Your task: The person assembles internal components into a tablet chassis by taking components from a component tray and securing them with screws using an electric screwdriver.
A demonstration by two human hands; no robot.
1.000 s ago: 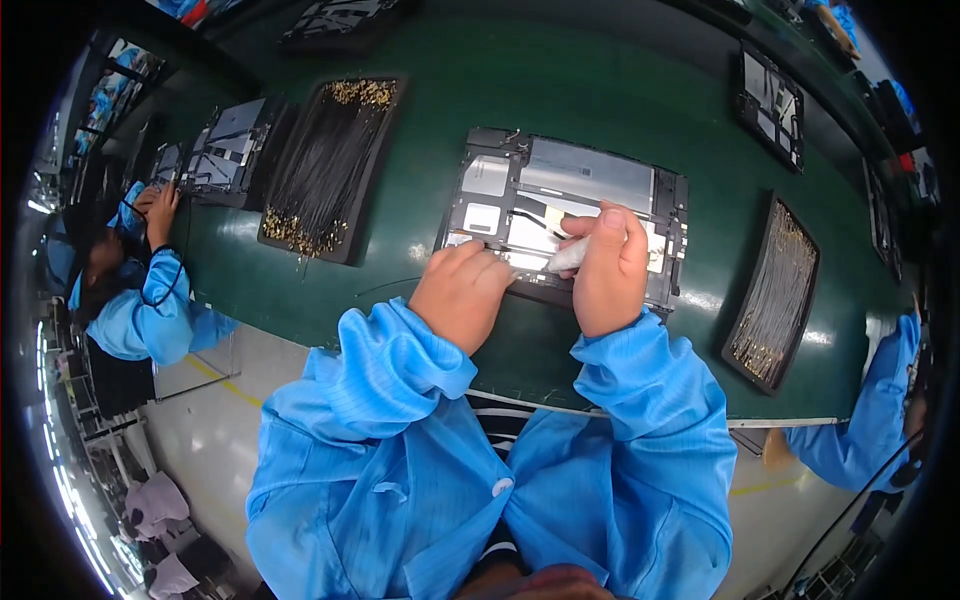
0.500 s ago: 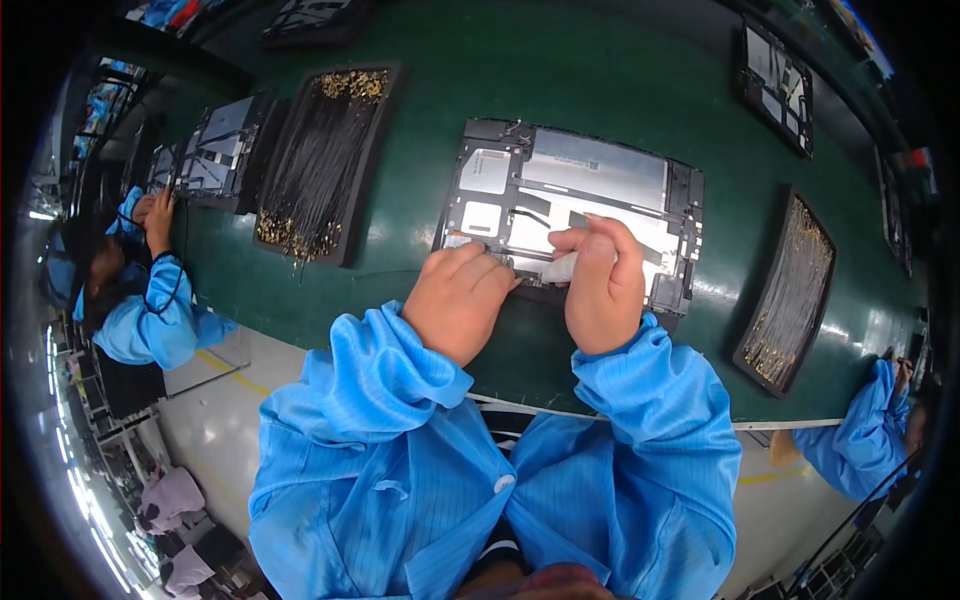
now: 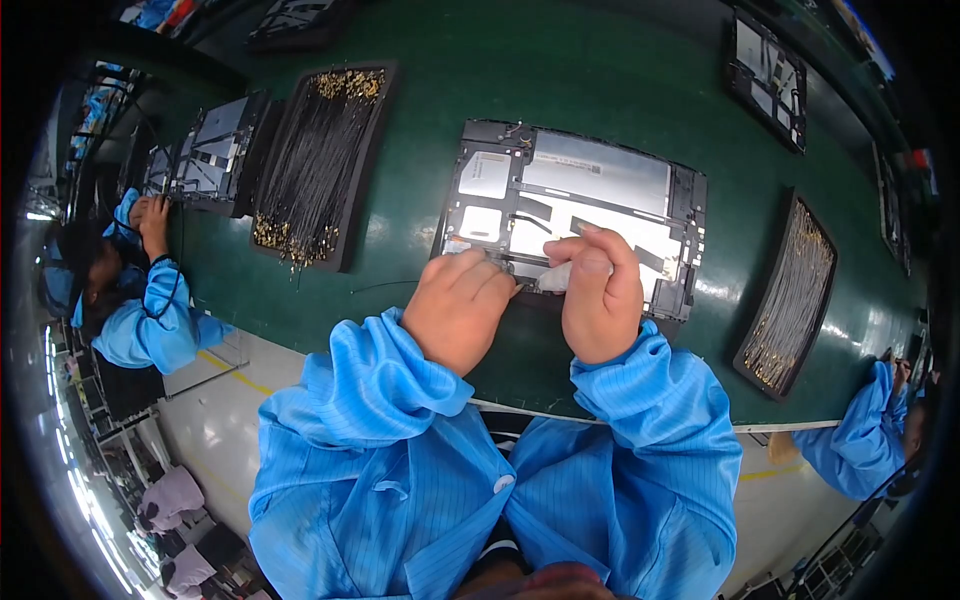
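Observation:
An opened flat electronic device [image 3: 598,180], with a silver plate, black frame and dark ribbon strips, lies on the green table. My left hand [image 3: 462,308] rests at its near left edge, fingers curled down and thumb tip against the frame. A thin black cable [image 3: 385,286] runs out from under this hand to the left, its held part hidden. Over the near edge, my right hand [image 3: 605,295] is closed, thumb against bent fingers. Something small, white and wrapped [image 3: 554,279] sticks out under the thumb towards my left hand; whether it is a tool or a covered finger I cannot tell.
Dark trays of thin gold-tipped black cables stand to the left [image 3: 322,165] and right [image 3: 790,290]. More opened devices lie at far right [image 3: 768,80] and left [image 3: 215,150]. Co-workers in blue sit at the left [image 3: 150,320] and right [image 3: 860,430].
My right hand has shifted slightly, and the white wrapped thing now lies lower, closer to the device's near edge. My left hand has barely moved.

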